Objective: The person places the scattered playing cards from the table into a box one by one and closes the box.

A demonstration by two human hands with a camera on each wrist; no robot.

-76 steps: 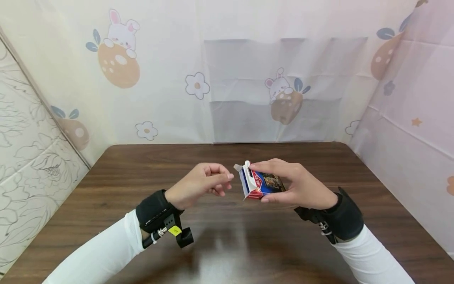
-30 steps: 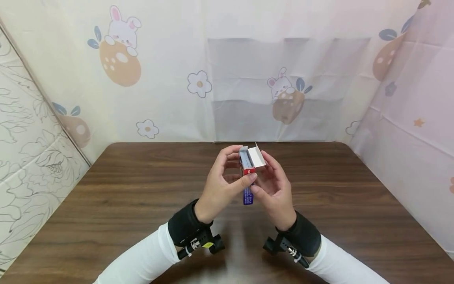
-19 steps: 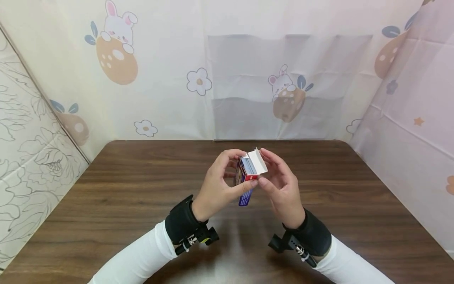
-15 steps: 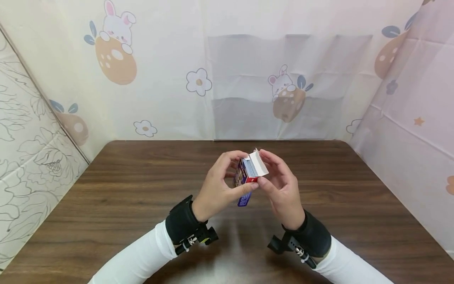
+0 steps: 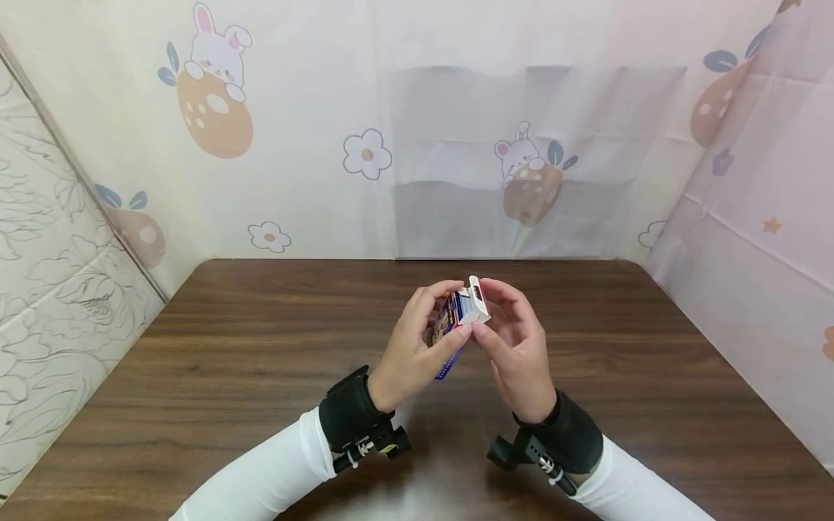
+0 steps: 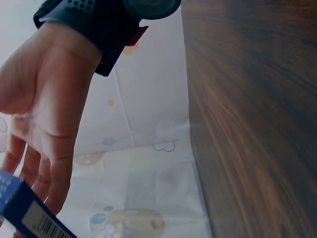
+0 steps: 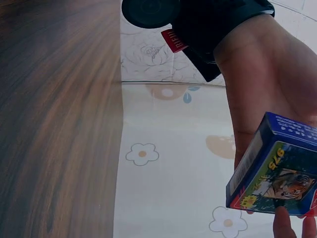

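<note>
My left hand [image 5: 413,351] grips a small blue and red card box [image 5: 446,318] around its sides, fingers at the far end and thumb at the near end. It is held above the table, tilted, with its open end up to the right. A thin stack with pale blue edges fills the opening. My right hand [image 5: 517,354] has curled fingers and thumb at the ends of the white lid flap [image 5: 478,298], which is bent partly over the opening. In the right wrist view the card box [image 7: 285,173] shows a tiger picture; a barcode shows on the blue card box [image 6: 34,213] in the left wrist view.
A dark wood-grain table [image 5: 293,318] lies below both hands. Behind it hangs a pale printed curtain [image 5: 313,87], with a pink-tinted curtain [image 5: 756,289] on the right and a line-drawn floral panel [image 5: 72,311] on the left.
Earlier the right hand held the card box alone, with the left hand apart. Then the left hand took hold. The flap has since swung from standing wide to partly over the opening.
</note>
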